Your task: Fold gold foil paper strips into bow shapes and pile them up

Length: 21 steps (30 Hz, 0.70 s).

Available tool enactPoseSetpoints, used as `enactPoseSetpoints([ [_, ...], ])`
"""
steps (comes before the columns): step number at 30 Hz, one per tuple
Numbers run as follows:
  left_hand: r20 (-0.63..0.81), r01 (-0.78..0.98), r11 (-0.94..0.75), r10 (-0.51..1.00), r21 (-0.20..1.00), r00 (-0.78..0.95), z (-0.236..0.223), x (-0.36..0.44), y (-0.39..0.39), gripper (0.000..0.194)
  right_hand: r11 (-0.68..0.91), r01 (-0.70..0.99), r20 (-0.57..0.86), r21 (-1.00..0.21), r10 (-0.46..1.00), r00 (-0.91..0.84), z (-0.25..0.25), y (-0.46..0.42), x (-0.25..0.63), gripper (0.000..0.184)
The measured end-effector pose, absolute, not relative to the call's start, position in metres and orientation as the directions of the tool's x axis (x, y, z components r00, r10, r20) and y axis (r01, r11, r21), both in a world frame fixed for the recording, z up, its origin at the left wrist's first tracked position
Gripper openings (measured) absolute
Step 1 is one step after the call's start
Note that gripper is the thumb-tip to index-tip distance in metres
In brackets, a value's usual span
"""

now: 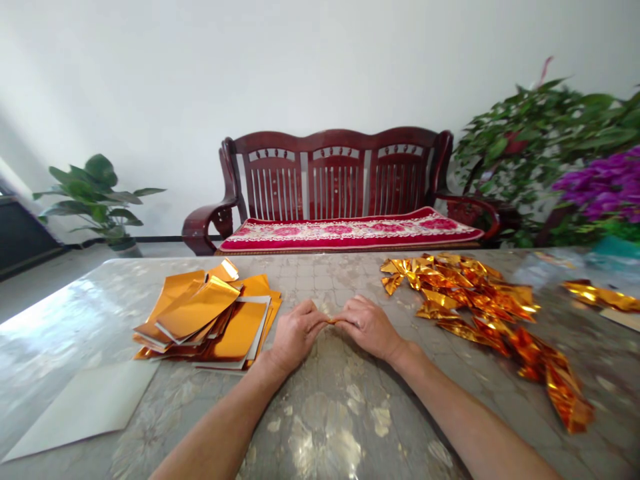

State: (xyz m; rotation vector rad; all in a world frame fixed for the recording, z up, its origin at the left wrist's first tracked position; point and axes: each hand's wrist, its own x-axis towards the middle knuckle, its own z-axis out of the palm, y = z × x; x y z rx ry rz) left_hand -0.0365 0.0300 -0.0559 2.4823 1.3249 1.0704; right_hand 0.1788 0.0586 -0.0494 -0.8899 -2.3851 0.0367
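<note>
My left hand (296,333) and my right hand (369,327) meet over the middle of the table, each pinching one end of a small twisted piece of gold foil paper (333,322). Only a thin strip of the foil shows between the fingertips; the rest is hidden inside my hands. Left of my left hand lies an untidy stack of flat gold foil sheets (200,310) with pale undersides. To the right of my right hand spreads a pile of crumpled, twisted gold foil pieces (465,293), trailing toward the table's right front.
A single pale sheet (90,403) lies at the table's left front. Clear plastic (547,267) and another gold foil piece (603,295) are at the far right. Behind the patterned table (320,427) stands a wooden bench (335,173) with a red cushion. Potted plants flank it.
</note>
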Motion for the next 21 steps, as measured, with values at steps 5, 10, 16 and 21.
enactPoseSetpoints([
  [5,0.491,0.704,-0.565,0.801,0.430,0.342,-0.0551,-0.0365,0.0312,0.018,0.793,0.599,0.554,-0.115,0.552,-0.624,-0.0500,0.0577,0.1784,0.013],
  [10,0.451,0.733,-0.527,0.829,0.430,0.331,-0.0485,-0.0327,0.0291,0.019,0.791,0.606,0.580,-0.081,0.532,-0.617,-0.0478,0.0561,0.1785,0.019],
  [16,0.460,0.720,-0.567,0.804,0.400,0.377,-0.0514,-0.0305,0.0303,0.034,0.793,0.602,0.577,-0.090,0.534,-0.618,-0.0442,0.0522,0.1769,0.022],
  [21,0.538,0.717,-0.608,0.751,0.340,0.382,-0.0524,-0.0321,0.0286,0.034,0.774,0.623,0.609,-0.110,0.548,-0.573,-0.0443,0.0523,0.1755,0.019],
])
